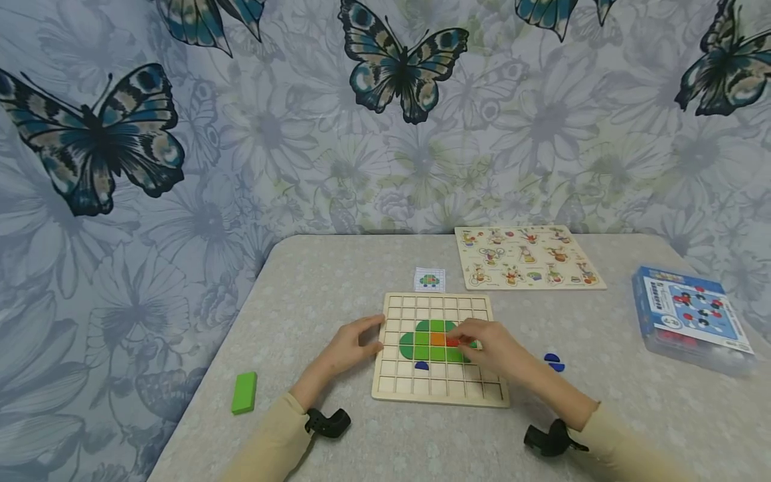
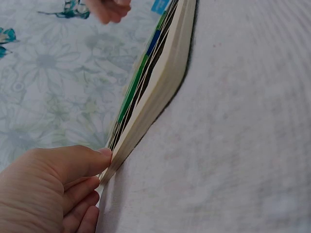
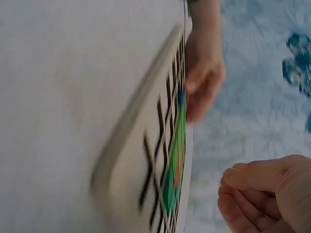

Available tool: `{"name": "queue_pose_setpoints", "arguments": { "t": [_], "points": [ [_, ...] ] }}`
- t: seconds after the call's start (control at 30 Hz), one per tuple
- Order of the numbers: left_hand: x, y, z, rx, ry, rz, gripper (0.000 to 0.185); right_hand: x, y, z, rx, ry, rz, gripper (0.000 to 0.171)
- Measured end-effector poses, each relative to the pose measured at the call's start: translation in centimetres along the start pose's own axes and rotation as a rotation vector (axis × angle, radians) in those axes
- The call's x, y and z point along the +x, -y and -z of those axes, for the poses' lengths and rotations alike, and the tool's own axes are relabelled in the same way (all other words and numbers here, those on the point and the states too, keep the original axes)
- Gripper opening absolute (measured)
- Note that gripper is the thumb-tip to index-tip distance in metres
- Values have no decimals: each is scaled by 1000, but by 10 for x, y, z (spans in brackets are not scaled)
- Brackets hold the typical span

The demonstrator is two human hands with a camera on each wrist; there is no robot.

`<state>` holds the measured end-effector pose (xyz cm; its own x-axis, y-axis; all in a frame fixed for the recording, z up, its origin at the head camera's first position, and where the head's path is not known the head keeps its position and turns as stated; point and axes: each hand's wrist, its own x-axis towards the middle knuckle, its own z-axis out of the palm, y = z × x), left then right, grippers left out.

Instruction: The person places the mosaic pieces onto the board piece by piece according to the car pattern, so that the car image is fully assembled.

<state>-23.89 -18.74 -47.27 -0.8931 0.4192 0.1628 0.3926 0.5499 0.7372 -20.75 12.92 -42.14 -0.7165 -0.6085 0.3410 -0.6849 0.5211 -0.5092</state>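
In the head view a wooden grid board (image 1: 397, 388) lies on the table, bearing green pieces (image 1: 448, 356), an orange piece (image 1: 438, 339), a red piece (image 1: 452, 343) and a blue half-round piece (image 1: 421, 366). My left hand (image 1: 346, 348) touches the board's left edge, thumb and fingers apart; the left wrist view shows the thumb against that edge. Above the red piece is my right hand (image 1: 490, 345), its curled fingertips overlapping the piece. The right wrist view shows the right hand (image 3: 260, 194) clear of the board, thumb against the forefinger; I cannot tell whether a small piece is hidden between them.
A small pattern card (image 1: 430, 280) lies behind the board. Loose blue pieces (image 1: 554, 363) are to its right. A picture board (image 1: 530, 258) is at the back, a blue lidded box (image 1: 693, 321) at far right, a green block (image 1: 244, 393) at left.
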Motion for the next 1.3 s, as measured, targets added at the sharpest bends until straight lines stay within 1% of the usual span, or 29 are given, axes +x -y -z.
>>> {"name": "queue_pose_setpoints", "arguments": {
  "t": [0.07,0.13,0.23,0.33,0.43,0.47,0.63,0.73,0.87,1.0,1.13,1.3],
  "points": [
    [-1,0,2,6,-6,0,56,-13,-14,17,-12,-14,-55,23],
    [-1,0,5,9,-14,6,56,-26,-28,32,-45,-30,-119,23],
    [-1,0,9,14,-22,15,56,-45,-48,51,-95,-54,-190,23],
    [-1,2,10,13,-26,22,56,-63,-60,63,-134,-28,-259,21],
    [-2,5,9,7,-23,22,56,-79,-64,67,-139,-8,-329,18],
    [-2,5,8,1,-23,21,56,-83,-64,67,-136,-5,-340,18],
    [-2,5,5,-11,-21,34,56,-98,-65,64,-125,-32,-351,19],
    [-1,2,3,-14,-19,40,56,-102,-63,62,-146,-54,-358,18],
    [0,-1,1,-17,-10,42,56,-107,-59,60,-162,-63,-373,18],
    [2,-2,-1,-15,0,43,56,-112,-57,59,-178,-74,-370,19],
    [2,-3,-2,-17,1,44,56,-114,-57,57,-203,-95,-350,18],
    [1,-5,-1,-19,0,56,56,-115,-59,55,-197,-108,-301,19]
  ]
}}
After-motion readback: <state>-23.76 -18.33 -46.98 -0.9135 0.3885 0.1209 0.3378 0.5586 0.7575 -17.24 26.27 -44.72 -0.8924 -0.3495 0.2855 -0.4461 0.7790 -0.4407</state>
